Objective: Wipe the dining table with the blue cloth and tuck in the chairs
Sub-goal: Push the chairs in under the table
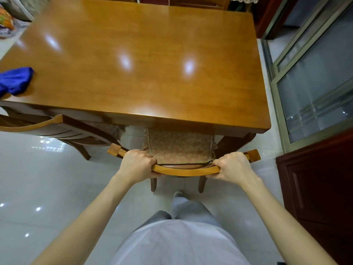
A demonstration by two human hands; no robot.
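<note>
1. The table (145, 60) fills the far half of my view, its top glossy with light reflections. Nothing is working the surface, so I judge the wiping done or paused.
2. The chair (185, 171) at the near edge, right of centre, sits square to the table with its cushion (179, 146) partly under the top, not yet fully in. Squared up like that, a push should run it straight in between the table legs.
3. A second chair (28, 127) at the near left stands angled to the table, so I think it needs tucking in too.
4. My left hand (138, 163) and right hand (232, 165) each wrap the chair's curved top rail, one toward each end, fingers curled over it. The wide spacing shares the force evenly and should stop the chair twisting.
5. The blue cloth (15, 80) lies bunched on the table's left side, close to the near edge. Neither hand touches it. I take it as parked there so both hands are free.
</note>
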